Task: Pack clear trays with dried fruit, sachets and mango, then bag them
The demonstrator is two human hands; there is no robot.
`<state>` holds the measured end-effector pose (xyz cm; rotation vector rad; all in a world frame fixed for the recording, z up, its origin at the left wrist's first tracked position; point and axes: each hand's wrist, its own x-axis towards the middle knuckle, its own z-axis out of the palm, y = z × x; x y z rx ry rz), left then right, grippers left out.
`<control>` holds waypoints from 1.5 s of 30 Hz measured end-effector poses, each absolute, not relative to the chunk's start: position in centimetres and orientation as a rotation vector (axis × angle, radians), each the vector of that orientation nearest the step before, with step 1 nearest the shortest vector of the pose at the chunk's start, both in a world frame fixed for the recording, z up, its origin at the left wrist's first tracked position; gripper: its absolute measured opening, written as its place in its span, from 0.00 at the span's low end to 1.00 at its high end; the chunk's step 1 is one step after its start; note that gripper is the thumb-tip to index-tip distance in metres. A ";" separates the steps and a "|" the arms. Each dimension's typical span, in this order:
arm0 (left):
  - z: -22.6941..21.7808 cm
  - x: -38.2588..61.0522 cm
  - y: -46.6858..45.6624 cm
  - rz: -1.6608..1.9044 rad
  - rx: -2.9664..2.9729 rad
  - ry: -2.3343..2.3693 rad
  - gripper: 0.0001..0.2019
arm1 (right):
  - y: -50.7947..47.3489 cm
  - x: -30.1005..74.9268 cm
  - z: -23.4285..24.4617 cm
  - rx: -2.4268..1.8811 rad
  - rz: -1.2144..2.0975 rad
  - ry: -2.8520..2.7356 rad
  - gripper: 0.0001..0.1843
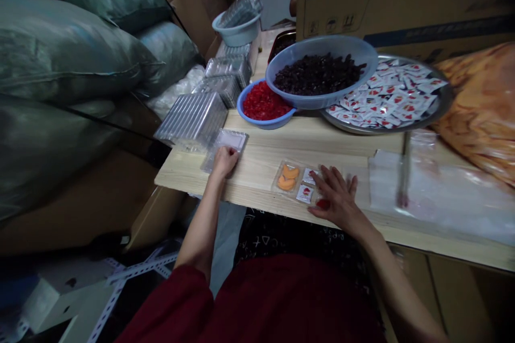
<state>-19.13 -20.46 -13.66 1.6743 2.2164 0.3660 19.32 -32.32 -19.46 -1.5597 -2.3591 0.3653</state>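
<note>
**Plastic tray (293, 179) with orange pieces (288, 178) and sachets (306, 185) on a pale wooden desk (249, 182)**

Far left, bulging grey-green sacks (68, 48) piled high against cardboard boxes. Along the desk's left edge, stacks of clear plastic trays (191, 120), and at the back, a pale blue basin (237, 29) holding more clear trays. Next, left hand (224, 162) palm down on a single clear tray (229, 147), fingers curled over it, any actual grip impossible to tell. Beyond that, a blue bowl of diced red pieces (263, 102), partly under a larger blue bowl of dark pieces (317, 74). Mid-desk, two orange pieces in the tray's left compartment and two sachets in the right. Just beside the tray, right hand (337, 195) open, fingers spread, palm down. Behind, a steel platter of red-and-white sachets (390, 94). Far right, a clear plastic sheet (422, 193) on the desk and an orange patterned bag (478, 112).
</note>
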 end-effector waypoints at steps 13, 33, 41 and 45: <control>-12.4 -19.1 -20.9 0.515 1.821 2.177 0.05 | -32.8 18.3 -17.2 -1.461 0.432 -2.118 0.44; -7.8 -4.6 -34.2 1.332 0.985 0.918 0.12 | -33.7 11.9 -11.6 -0.947 1.632 -0.330 0.24; -14.5 -6.5 -28.3 1.171 1.161 1.139 0.29 | -35.7 15.3 -15.9 -1.409 0.780 -0.899 0.30; -17.9 -6.3 -26.4 1.105 1.514 1.449 0.22 | -35.1 15.8 -18.8 -1.605 0.574 -1.116 0.29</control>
